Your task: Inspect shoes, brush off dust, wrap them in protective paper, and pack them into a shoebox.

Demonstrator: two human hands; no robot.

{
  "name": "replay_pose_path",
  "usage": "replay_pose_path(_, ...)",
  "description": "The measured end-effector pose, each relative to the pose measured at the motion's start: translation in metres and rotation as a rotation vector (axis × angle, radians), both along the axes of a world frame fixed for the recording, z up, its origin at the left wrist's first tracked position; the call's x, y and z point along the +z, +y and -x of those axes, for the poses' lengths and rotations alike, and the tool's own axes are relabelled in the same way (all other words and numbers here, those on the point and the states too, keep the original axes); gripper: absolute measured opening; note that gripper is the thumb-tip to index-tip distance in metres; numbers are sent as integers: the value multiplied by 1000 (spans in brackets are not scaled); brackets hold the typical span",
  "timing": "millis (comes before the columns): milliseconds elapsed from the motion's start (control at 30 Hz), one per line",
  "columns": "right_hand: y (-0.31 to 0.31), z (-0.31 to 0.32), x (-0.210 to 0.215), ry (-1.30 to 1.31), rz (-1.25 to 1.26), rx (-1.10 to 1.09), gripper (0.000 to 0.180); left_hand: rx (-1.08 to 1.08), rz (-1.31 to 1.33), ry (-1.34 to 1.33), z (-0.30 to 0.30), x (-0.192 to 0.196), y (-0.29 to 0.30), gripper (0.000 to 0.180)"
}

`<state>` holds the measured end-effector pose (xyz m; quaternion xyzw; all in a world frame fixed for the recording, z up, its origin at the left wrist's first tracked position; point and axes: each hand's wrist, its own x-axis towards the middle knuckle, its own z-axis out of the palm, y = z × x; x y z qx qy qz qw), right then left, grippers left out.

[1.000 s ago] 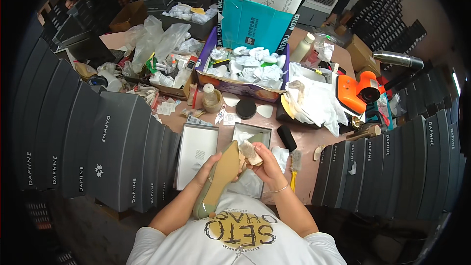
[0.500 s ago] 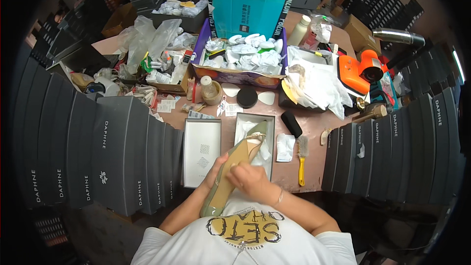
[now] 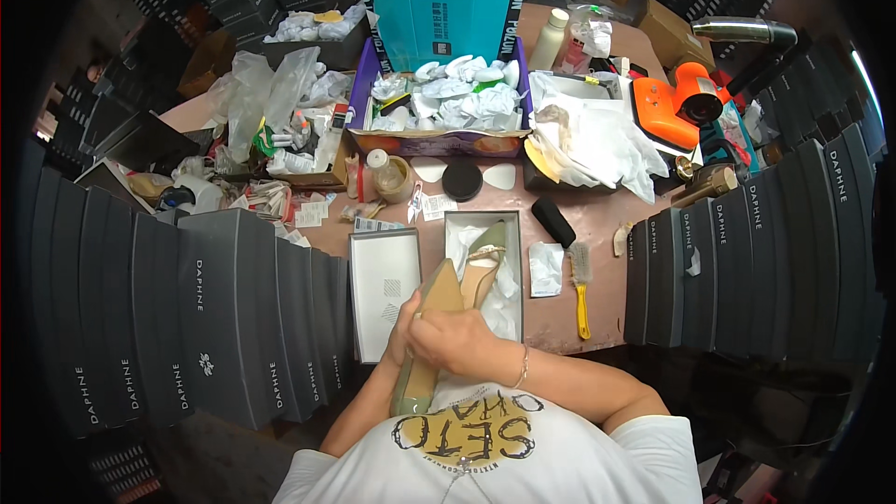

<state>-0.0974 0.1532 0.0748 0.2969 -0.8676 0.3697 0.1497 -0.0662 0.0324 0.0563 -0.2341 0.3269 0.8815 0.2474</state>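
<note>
Head view: the shoe (image 3: pixel 442 293) slants underside up before you, clasped in your left hand (image 3: pixel 402 334); your right hand (image 3: pixel 459 343) curls against it, any contents hidden. Beyond, another shoe (image 3: pixel 480 278) lies in the box (image 3: pixel 521 291), between lid (image 3: pixel 384 273) and brush (image 3: pixel 581 282).

Hands (image 3: pixel 455 343) on an upturned shoe (image 3: pixel 441 295), a strapped shoe (image 3: pixel 482 267) in the open box (image 3: pixel 521 271)

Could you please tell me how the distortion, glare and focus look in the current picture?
In the head view, the corners go black and the boxes at the left bend; in the head view, a strip light glares near the right edge; in the head view, the held shoe looks reasonably sharp.
</note>
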Motion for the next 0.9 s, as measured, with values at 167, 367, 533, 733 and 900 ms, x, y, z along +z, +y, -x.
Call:
replay_pose_path(167,6,19,-6,-71,-34,-88,16,-200,-185,264,-8,-22,-21,56)
replay_pose_path(367,8,-26,14,-48,-72,94,15,-300,-439,341,1,-16,-22,55)
replay_pose_path(533,20,2,-8,-40,-95,-32,16,-160,-130,106,-1,5,-9,63)
replay_pose_path(733,23,-25,15,-25,13,89,21,-18,-83,-37,-3,6,-4,71)
replay_pose_path(900,38,27,-30,-214,107,-178,14,-213,-167,214,-6,-7,-14,77)
